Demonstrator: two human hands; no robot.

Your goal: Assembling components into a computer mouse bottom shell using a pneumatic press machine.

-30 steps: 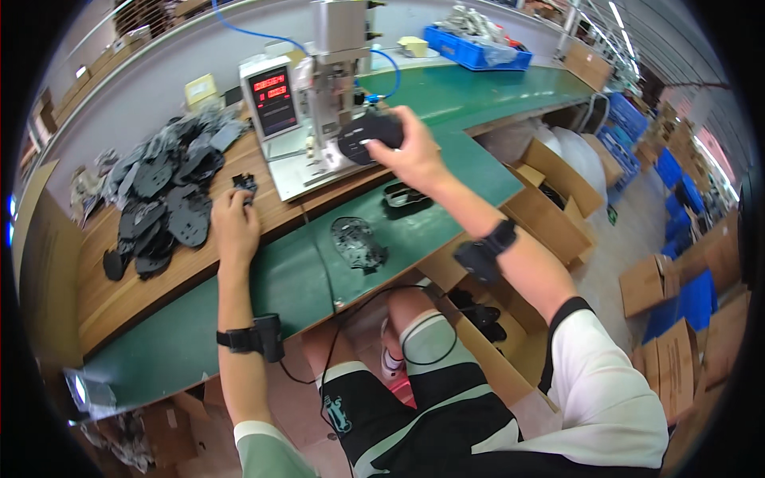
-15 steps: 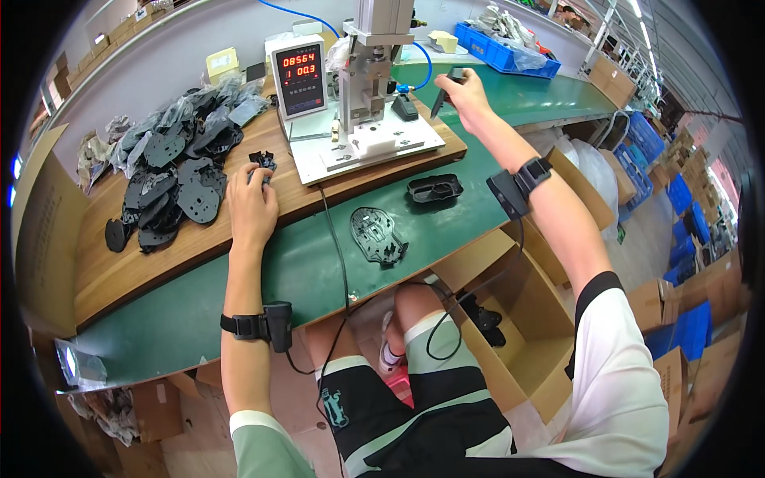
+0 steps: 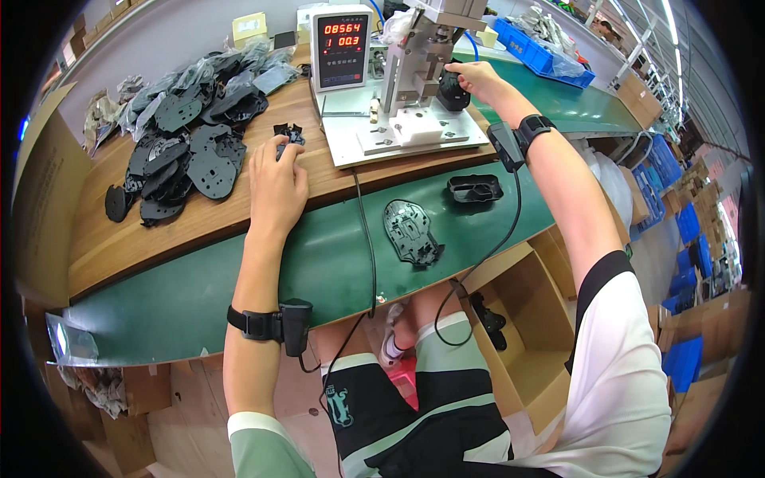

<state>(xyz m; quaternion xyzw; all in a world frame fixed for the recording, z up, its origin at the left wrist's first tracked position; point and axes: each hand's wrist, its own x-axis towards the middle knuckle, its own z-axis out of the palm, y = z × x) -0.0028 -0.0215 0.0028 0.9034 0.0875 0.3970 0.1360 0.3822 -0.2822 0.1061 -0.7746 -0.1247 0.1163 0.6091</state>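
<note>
My left hand (image 3: 276,190) rests on the wooden board, its fingers curled round a small black plastic part (image 3: 293,137) left of the machine. Between the fingers and thumb of my right hand (image 3: 480,80) is a rounded black plastic piece (image 3: 454,94), raised beside the metal column of the press machine (image 3: 417,76). A white block (image 3: 417,127) sits on the machine's base plate. On the green table in front lie a flat black shell with cutouts (image 3: 409,231) and a hollow black tray-like part (image 3: 476,189).
A pile of black plates (image 3: 215,163) and plastic bags covers the board's left side. Behind stands a box with a red display (image 3: 343,48). A blue crate (image 3: 542,49) is at the back right. An open cardboard box (image 3: 550,354) stands below; cables (image 3: 366,239) hang across the table edge.
My right hand has brought the black piece left, up to the press column, and turned its broad face toward me. My left hand stays by the small part. The view has shifted.
</note>
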